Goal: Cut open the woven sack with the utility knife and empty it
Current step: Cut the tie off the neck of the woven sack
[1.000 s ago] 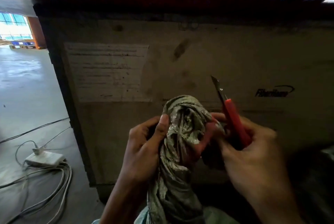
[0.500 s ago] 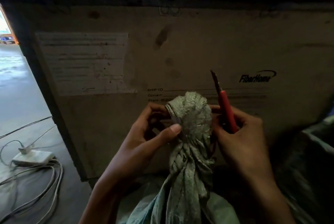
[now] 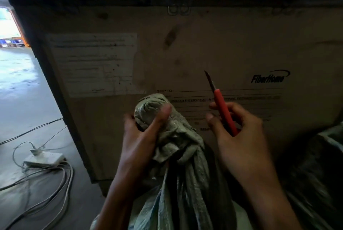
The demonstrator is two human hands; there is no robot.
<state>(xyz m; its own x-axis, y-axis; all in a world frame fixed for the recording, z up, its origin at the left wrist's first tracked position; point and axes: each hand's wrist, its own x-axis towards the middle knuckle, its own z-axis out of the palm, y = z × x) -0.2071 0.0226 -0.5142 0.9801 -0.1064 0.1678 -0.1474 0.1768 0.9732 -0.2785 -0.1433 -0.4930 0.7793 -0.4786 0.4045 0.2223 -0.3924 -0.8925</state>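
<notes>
The woven sack (image 3: 178,183) stands upright right in front of the big cardboard box (image 3: 204,53), its neck twisted into a knot and still tied shut, so what's inside can't be seen. The left hand (image 3: 143,140) is wrapped around that knot, thumb pressed across the front of it. Just to the right of the knot, the right hand (image 3: 239,136) grips the red utility knife (image 3: 221,107); the handle runs up and slightly left, blade out, tip pointing up at the box face, clear of the sack. Left of the box, a white power strip (image 3: 44,159) and cables (image 3: 46,189) lie on the floor.
</notes>
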